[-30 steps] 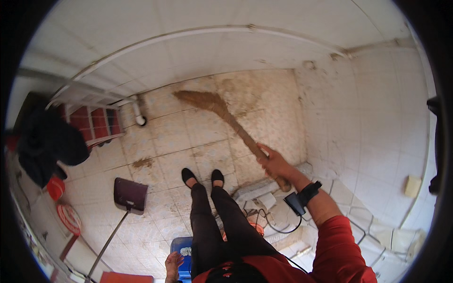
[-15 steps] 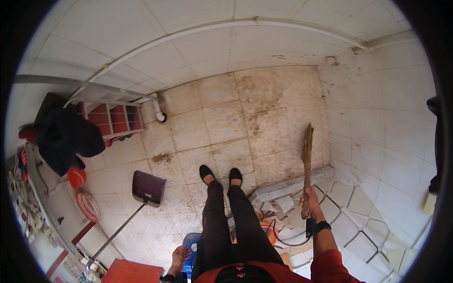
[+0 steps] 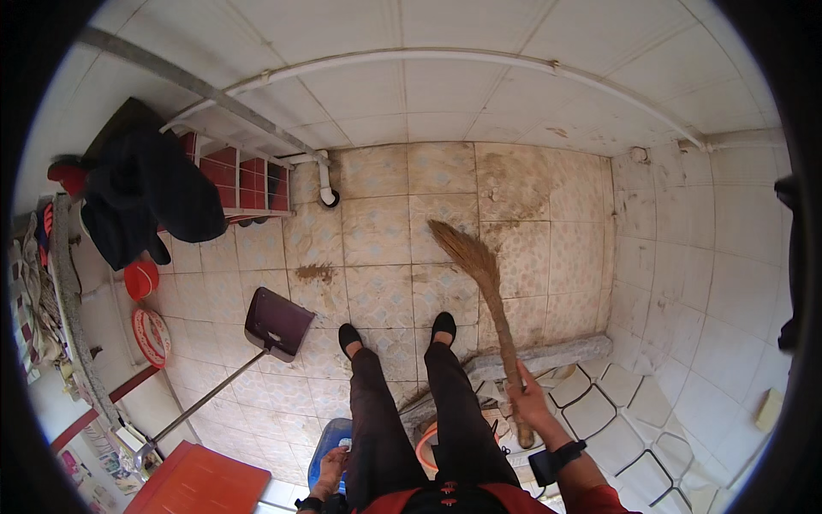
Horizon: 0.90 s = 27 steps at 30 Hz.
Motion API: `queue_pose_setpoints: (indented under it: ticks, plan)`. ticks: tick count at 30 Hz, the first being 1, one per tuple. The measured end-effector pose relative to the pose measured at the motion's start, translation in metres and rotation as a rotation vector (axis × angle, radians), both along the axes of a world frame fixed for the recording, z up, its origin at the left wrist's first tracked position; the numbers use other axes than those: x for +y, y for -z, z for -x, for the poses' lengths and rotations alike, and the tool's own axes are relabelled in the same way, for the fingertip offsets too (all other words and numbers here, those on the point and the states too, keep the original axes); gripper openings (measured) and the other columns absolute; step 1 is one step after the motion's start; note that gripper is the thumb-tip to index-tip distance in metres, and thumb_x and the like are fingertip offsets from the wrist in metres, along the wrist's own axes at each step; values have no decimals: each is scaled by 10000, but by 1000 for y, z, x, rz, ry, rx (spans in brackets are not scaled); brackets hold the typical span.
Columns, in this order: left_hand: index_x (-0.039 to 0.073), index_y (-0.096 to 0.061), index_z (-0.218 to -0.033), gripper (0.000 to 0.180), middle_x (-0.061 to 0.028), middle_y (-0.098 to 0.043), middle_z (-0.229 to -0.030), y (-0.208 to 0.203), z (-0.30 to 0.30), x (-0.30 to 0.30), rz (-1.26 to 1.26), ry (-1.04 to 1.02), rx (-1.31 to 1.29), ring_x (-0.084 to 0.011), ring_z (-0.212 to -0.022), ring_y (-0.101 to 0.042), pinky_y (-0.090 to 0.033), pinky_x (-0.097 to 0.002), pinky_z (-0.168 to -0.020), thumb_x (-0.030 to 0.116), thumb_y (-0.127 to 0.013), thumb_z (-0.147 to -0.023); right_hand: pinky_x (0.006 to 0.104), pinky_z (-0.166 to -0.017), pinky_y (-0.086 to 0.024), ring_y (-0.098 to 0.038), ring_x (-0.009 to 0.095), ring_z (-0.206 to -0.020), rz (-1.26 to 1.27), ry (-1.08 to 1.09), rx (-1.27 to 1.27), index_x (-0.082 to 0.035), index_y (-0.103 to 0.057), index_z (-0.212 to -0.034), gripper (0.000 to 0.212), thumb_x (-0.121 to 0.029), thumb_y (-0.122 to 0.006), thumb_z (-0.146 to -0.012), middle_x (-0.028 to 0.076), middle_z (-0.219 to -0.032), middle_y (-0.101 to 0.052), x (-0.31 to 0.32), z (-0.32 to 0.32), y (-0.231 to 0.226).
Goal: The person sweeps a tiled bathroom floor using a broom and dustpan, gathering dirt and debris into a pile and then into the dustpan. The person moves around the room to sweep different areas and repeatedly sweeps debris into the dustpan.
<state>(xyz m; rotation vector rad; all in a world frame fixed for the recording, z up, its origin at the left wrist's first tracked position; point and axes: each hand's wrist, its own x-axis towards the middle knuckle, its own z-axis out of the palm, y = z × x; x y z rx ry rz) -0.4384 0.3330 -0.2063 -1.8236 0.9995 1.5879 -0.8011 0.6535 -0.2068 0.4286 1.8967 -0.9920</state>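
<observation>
In my right hand (image 3: 527, 399) is a straw broom (image 3: 492, 291), with my fingers wrapped round its handle. The broom's bristles fan out toward the upper left, over the tiled floor ahead of my feet. My left hand (image 3: 331, 468) hangs low beside my left leg, in front of a blue container (image 3: 332, 435), with nothing visible in it and its fingers loosely bent apart. To the left, a dark purple dustpan (image 3: 280, 324) lies on the floor with a pale scrap in it. Its long metal handle slants down to the lower left.
A brown dirt patch (image 3: 314, 272) marks the tiles, and more stains lie near the far wall. A white drainpipe (image 3: 327, 184) meets the floor beside a rack (image 3: 244, 184) under dark clothes. A stone ledge (image 3: 548, 353) borders the right side. A red board (image 3: 201, 481) is at lower left.
The broom has swung left, from pointing straight ahead with its bristles edge-on to slanting across the floor ahead of my feet. My feet are farther apart, and the view has shifted.
</observation>
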Motion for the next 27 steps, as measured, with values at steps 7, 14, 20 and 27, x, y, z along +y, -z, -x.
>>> queue_pose_setpoints:
  ticks: [7,14,20,27]
  plan:
    - [81,-604,-1058,301,-70,-649,-941,4,-50,-39,-22,-100,-2,-173,-804,-631,-497,-302,-707,330,-583,-891,286,-448,-437,-499,110,-508,-57,108,233,-107,-276,-1418,601,-120,-538,-878,61,-710,-544,-89,102,62]
    - [75,-587,-1085,295,-89,-650,-965,-4,-119,-101,43,-183,-27,-198,-834,-645,-515,-312,-700,301,-581,-897,368,-415,-465,-504,191,-475,159,298,78,-172,-278,-1399,591,-164,-549,-874,75,-609,-488,-276,65,167]
    - [74,-582,-1089,277,-89,-648,-951,5,-154,-135,63,-216,27,-196,-813,-644,-518,-303,-691,286,-551,-914,355,-461,-480,-557,178,-489,-88,-252,206,-141,-189,-1448,672,-198,-545,-880,120,-696,-577,-321,-39,164]
    - [66,-563,-1114,286,-102,-637,-965,12,-171,-170,5,-156,120,-202,-815,-639,-530,-322,-692,269,-538,-913,372,-480,-474,-563,229,-497,6,-264,-152,-158,-160,-1459,687,-209,-547,-894,151,-732,-611,-240,-96,54]
